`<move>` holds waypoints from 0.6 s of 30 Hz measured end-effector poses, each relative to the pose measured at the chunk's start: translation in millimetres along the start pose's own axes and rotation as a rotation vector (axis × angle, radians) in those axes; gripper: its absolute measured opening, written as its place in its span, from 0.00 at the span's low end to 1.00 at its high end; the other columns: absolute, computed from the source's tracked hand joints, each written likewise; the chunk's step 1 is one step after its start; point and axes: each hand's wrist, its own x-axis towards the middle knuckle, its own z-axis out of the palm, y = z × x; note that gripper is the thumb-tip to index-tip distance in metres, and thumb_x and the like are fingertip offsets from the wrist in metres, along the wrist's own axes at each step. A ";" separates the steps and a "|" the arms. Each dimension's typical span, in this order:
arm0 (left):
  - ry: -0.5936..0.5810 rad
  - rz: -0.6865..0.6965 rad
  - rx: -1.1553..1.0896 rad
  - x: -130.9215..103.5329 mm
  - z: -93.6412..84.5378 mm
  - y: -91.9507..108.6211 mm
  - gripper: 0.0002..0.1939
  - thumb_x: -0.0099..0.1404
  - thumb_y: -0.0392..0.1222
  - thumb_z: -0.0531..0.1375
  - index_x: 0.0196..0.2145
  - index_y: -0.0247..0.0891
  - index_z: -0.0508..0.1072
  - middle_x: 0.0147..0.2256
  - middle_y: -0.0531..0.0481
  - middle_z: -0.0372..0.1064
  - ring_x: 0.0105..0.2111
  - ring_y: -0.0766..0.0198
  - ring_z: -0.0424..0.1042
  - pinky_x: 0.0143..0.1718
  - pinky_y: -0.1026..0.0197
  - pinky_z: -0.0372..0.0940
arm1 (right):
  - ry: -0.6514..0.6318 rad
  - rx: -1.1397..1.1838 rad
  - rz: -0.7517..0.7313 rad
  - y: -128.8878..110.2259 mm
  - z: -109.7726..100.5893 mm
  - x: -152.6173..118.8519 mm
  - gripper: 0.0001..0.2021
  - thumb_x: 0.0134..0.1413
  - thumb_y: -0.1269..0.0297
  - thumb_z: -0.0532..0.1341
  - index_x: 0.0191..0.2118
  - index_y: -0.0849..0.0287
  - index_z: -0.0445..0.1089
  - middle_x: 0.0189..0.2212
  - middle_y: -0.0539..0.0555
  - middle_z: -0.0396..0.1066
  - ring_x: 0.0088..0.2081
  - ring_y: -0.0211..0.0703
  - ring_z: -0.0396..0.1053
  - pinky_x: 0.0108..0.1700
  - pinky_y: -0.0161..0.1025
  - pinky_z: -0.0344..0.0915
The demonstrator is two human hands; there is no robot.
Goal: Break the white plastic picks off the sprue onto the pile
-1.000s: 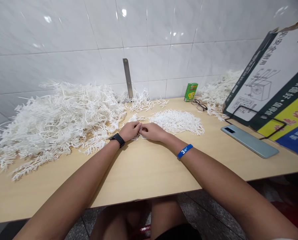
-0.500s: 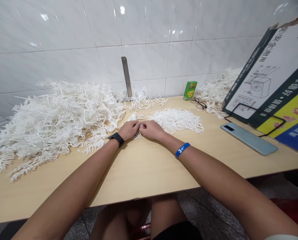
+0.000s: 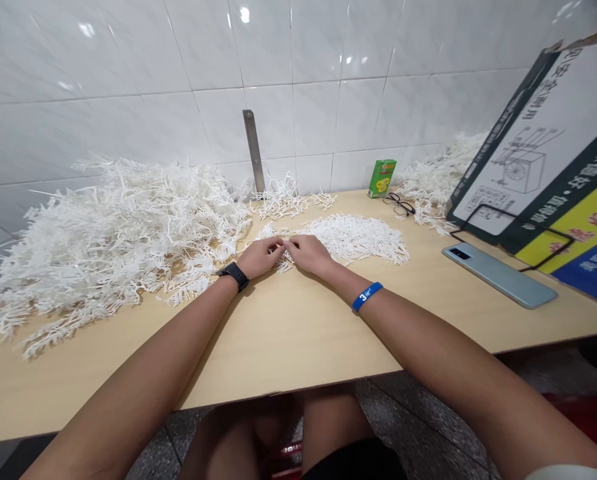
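White branching pieces (image 3: 284, 265) lie between left hand (image 3: 258, 259) and right hand (image 3: 310, 255), both pinched closed (on what, I cannot tell).

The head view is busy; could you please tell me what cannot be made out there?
Head view:
Any item in the bare left hand and bare right hand: too small, covered by them.
The right side of the multicoloured cardboard box: cut off by the right edge.
The screen of the flat pale blue phone: hidden beneath it.
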 end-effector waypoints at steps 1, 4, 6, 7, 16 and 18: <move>0.011 0.005 -0.006 0.0 0.5 -0.1 0.17 0.65 0.51 0.50 0.37 0.37 0.73 0.27 0.51 0.71 0.27 0.64 0.64 0.29 0.63 0.57 | 0.003 0.000 0.002 0.4 0.1 0.0 0.15 0.61 0.60 0.50 0.28 0.58 0.69 0.28 0.54 0.72 0.30 0.41 0.63 0.30 0.35 0.50; 0.063 0.017 -0.012 0.0 1.6 0.6 0.16 0.65 0.50 0.51 0.34 0.37 0.72 0.24 0.52 0.68 0.26 0.65 0.63 0.28 0.63 0.56 | 0.033 0.032 0.026 2.0 1.1 -0.2 0.10 0.59 0.63 0.51 0.36 0.57 0.70 0.30 0.53 0.72 0.32 0.41 0.64 0.31 0.35 0.52; 0.086 0.019 -0.008 -0.3 1.8 1.6 0.16 0.65 0.50 0.51 0.34 0.36 0.72 0.25 0.52 0.68 0.26 0.65 0.62 0.28 0.63 0.56 | 0.048 0.090 0.029 2.7 1.9 -0.3 0.11 0.57 0.66 0.52 0.44 0.55 0.68 0.32 0.52 0.72 0.32 0.41 0.65 0.32 0.34 0.54; 0.088 0.020 -0.003 -0.4 1.8 2.2 0.16 0.65 0.50 0.51 0.34 0.36 0.72 0.25 0.51 0.69 0.26 0.64 0.63 0.29 0.63 0.56 | 0.048 0.121 0.019 2.8 2.1 -0.4 0.13 0.57 0.66 0.53 0.47 0.55 0.67 0.32 0.51 0.73 0.32 0.40 0.66 0.32 0.34 0.55; 0.065 0.004 0.031 -1.3 1.1 5.7 0.12 0.63 0.46 0.54 0.37 0.38 0.73 0.29 0.50 0.72 0.28 0.63 0.66 0.30 0.62 0.57 | 0.045 0.101 -0.031 2.6 0.8 0.3 0.07 0.56 0.64 0.54 0.35 0.58 0.67 0.31 0.52 0.72 0.31 0.39 0.64 0.33 0.34 0.56; 0.068 0.019 0.026 -0.7 0.8 5.8 0.10 0.61 0.44 0.54 0.36 0.38 0.73 0.32 0.49 0.73 0.29 0.63 0.67 0.31 0.62 0.58 | 0.037 0.086 -0.026 3.6 1.4 0.5 0.06 0.56 0.64 0.54 0.33 0.58 0.67 0.30 0.51 0.72 0.31 0.39 0.64 0.33 0.34 0.55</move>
